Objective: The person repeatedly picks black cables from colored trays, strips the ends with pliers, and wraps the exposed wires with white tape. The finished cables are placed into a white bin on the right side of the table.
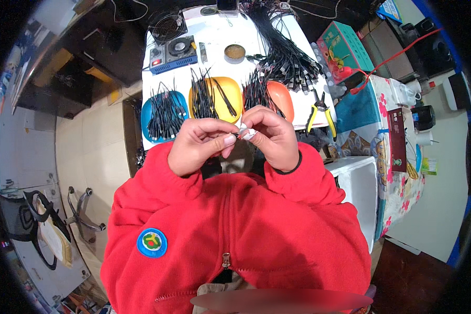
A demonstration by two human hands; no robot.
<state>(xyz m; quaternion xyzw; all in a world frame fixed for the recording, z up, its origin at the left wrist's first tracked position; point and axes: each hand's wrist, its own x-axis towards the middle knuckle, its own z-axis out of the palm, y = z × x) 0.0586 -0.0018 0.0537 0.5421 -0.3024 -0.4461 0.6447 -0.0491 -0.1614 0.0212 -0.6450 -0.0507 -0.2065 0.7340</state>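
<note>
1. Taking the joined hands as the clock's centre, both hands met in front of the red jacket [229, 214], just off the near edge of the white table [214, 31].
2. The left hand [201, 144] was closed in a pinch, thumb and forefinger gripping a small dark wire end [237, 135]; it sat right at the clock's centre, too small to make out fully.
3. The right hand [275, 137] was also pinched, its thumb and forefinger gripping a crumpled white scrap [252, 132] just beside that wire end.
4. Between nine and ten o'clock lay a blue plate [145, 115] with a bunch of short black cables [165, 118] on it.
5. At eleven o'clock was a yellow plate [228, 89], more black cables lying over its left part.
6. Between one and two o'clock was an orange plate [282, 99], with cables across its left side.
7. Between two and three o'clock lay yellow-handled pliers [321, 107], handles spread.
8. Farther off stood a blue machine [172, 62] near eleven, a round tin [234, 53] at twelve, a big heap of black cables [293, 60] at one, and a green box [345, 47] towards two.
</note>
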